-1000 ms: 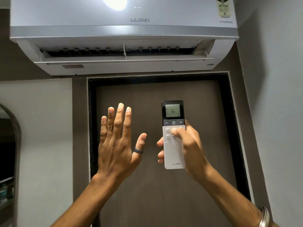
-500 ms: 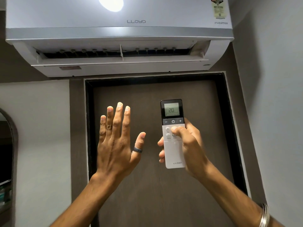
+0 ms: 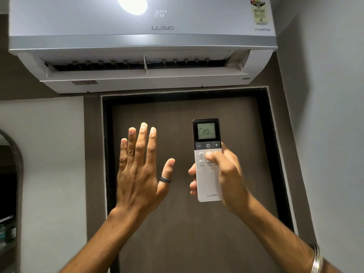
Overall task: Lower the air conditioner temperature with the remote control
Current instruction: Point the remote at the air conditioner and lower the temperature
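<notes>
Fingers (image 3: 194,183) of right hand (image 3: 226,178) clasp LLOYD remote (image 3: 208,184) reading 20; left hand (image 3: 137,172) splayed, empty.

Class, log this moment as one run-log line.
right hand: holds remote, thumb on buttons | left hand: open, empty | remote screen: 20 | air conditioner: 20

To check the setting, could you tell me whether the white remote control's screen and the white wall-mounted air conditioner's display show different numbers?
No, the white remote control and the white wall-mounted air conditioner both read 20.
</notes>
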Available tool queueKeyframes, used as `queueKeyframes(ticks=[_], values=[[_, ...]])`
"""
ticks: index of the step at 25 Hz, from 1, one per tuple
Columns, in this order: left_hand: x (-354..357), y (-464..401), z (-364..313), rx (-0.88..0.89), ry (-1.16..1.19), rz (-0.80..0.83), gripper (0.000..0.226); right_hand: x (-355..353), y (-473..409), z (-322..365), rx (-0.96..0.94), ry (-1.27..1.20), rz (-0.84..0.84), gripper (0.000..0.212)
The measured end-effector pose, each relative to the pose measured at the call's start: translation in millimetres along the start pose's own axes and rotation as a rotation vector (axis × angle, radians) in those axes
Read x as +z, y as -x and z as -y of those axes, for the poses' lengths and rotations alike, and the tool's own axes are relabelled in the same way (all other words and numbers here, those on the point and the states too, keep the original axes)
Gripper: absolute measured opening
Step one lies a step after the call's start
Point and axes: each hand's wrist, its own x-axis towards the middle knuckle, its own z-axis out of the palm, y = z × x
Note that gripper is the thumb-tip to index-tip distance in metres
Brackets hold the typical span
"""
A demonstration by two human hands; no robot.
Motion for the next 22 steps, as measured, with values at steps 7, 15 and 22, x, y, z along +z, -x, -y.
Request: queueKeyframes(ticks=[7,15,22], values=[[-3.4,2.8,-1.2,-0.007,0.013,0.0,0.081,0.8,6.4,6.7,0.024,0.018,-0.035,0.038],[-1.3,0.4,0.2,-0.002,-0.003,-0.018,0.081,6.2,1.9,6.4,0.039,0.158,-0.135,0.023],[-3.0,-0.9,-0.1,-0.005,-0.005,-0.01,0.082,11.3,2.9,9.0,0.028,0.152,-0.134,0.034]])
